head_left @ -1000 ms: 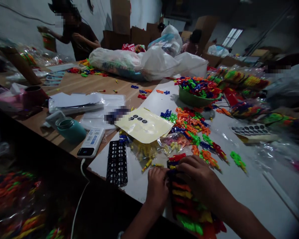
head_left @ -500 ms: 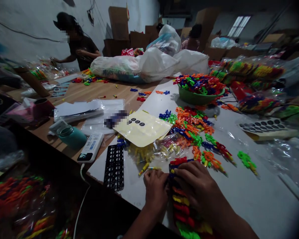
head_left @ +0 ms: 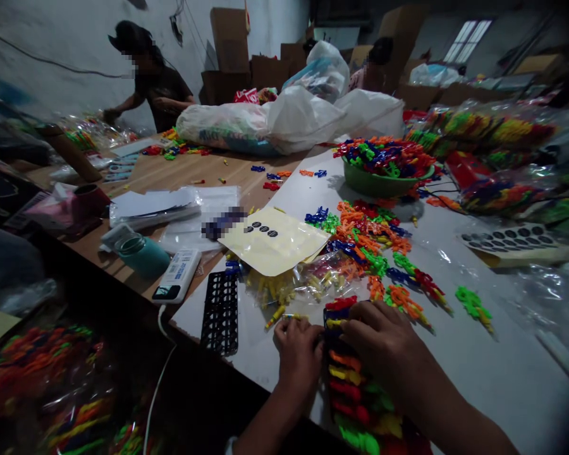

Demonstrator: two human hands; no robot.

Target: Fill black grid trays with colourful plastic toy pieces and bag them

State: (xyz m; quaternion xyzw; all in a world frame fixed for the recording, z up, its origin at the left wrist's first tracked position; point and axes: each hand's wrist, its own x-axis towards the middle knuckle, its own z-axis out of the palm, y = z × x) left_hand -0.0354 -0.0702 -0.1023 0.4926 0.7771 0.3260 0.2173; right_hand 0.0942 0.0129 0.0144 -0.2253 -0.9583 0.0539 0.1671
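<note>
Right hand (head_left: 384,341) bends over the far part of the packed rack (head_left: 347,375), fingers drawn together and partly closed on its rows; whether they pinch a piece cannot be told. Left hand (head_left: 299,351) is curled just beside the rack's left edge, thumb side toward it; its grip is hidden. Of the two, the right is nearer, lying across the rack. Its long axis runs from the near table edge away from the person, its far end leaning slightly left, and its rows of coloured pieces lie crosswise.

Left of the packed rack, beyond the left hand, a second black rack (head_left: 219,313) lies flat on the white board (head_left: 497,379). Just past the packed rack's far end are a clear bag (head_left: 325,276) and a yellow sheet (head_left: 277,243); a loose heap of bright figures (head_left: 353,230) spreads beyond. Farther off, beyond and slightly right of the rack, sits a heaped green bowl (head_left: 384,184). White sacks (head_left: 237,126) cross the far table; a person in dark clothing (head_left: 164,95) works beyond, to the rack's left, near a pale wall (head_left: 76,38).
</note>
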